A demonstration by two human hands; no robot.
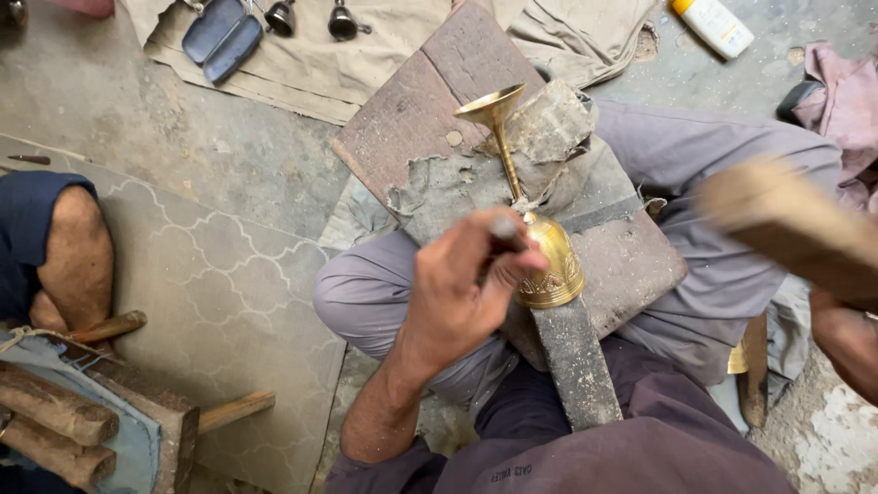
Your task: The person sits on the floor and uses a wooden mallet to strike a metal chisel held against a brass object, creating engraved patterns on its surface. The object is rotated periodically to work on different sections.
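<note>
I am sitting cross-legged on the concrete floor [110, 91], and a patterned grey mat [229, 302] is lying across its left side, under another person's bare knee [78, 256]. A worn wooden board [430, 101] is resting over my lap, running up toward the top edge of the floor, with a ragged grey pad [457, 183] lying on its middle. A dark metal bar [576, 366] is pointing from my lap up onto the lower edge of the board. A beige cloth [311, 64] is lying along the floor's top edge with dark small tools [219, 37] on it, and a white bottle [713, 26] is lying near the top right corner.

The brass goblet [549, 261] is lying tilted over the end of the bar, its engraved cup toward me and its stem and flared foot pointing up toward the far end of the board. My left hand [457, 293] is curling closed around a short dark punch [506, 233], its tip touching the cup near the stem. My right hand [846, 334] is showing only at the right edge, and I cannot tell how far it is closed; a blurred wooden mallet [786, 220] is hanging just above it, to the right of the goblet.
</note>
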